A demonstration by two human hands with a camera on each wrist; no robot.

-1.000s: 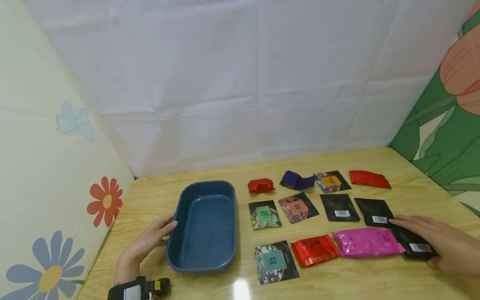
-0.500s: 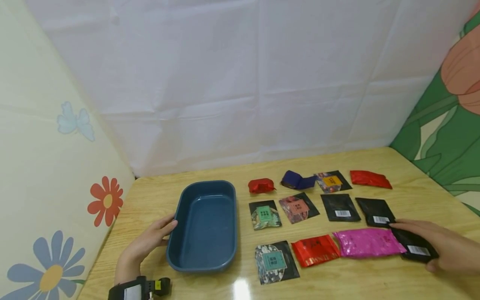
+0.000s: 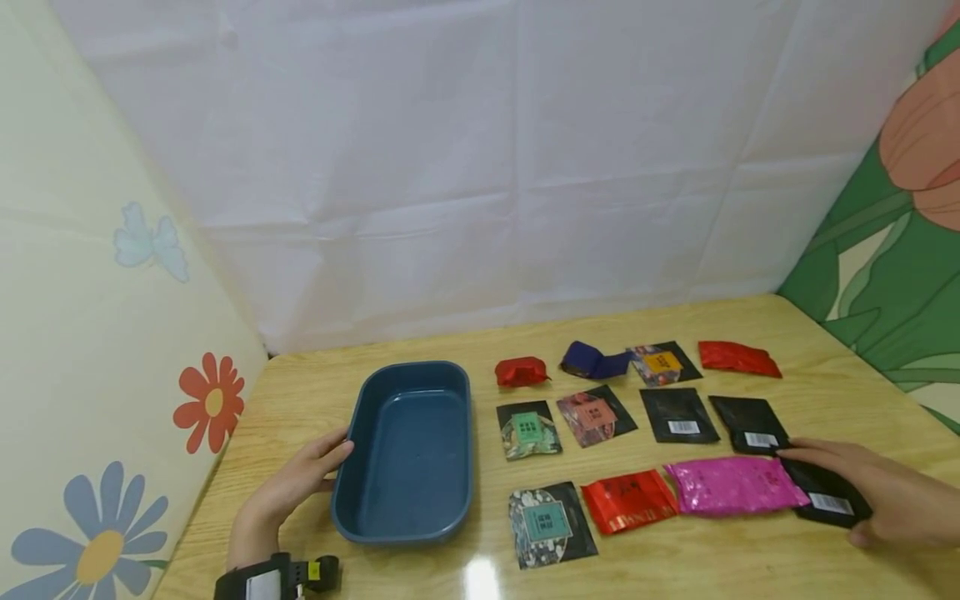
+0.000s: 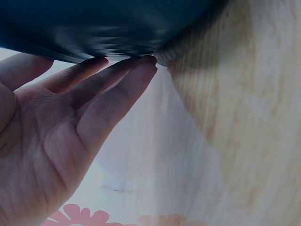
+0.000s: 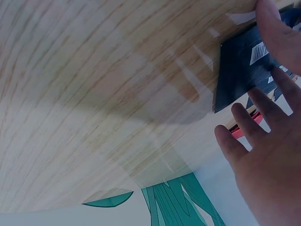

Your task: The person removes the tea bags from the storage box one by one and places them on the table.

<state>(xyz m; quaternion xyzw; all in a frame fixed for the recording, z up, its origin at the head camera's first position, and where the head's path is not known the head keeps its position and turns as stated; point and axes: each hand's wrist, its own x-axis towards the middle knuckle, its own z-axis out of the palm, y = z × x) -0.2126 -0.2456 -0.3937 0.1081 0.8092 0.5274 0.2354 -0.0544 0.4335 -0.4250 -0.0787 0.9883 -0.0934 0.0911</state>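
My left hand (image 3: 296, 479) stands at the left side of a dark blue rectangular bin (image 3: 468, 467). In the left wrist view its extended fingertips (image 4: 148, 60) touch the bin's outer wall. My right hand (image 3: 873, 492) is over the right end of a black sachet (image 3: 828, 500) with a barcode label. The right wrist view has its fingers (image 5: 244, 120) spread along one side of that sachet and the thumb (image 5: 277, 35) on the other. Whether they press on it I cannot tell. A pink packet (image 3: 735, 486) lies against this sachet's left end, and another black sachet (image 3: 750, 423) lies just behind.
More packets lie flat on the wooden table (image 3: 675, 567): a red packet (image 3: 628, 500), a teal-labelled sachet (image 3: 551, 525), a green-labelled sachet (image 3: 528, 429), and a purple packet (image 3: 596, 361). A red packet (image 3: 740, 358) is at the back right. White cloth (image 3: 450, 167) hangs behind.
Almost nothing differs. My right hand and the black sachet under it have shifted very slightly left; my left hand stays at the bin.
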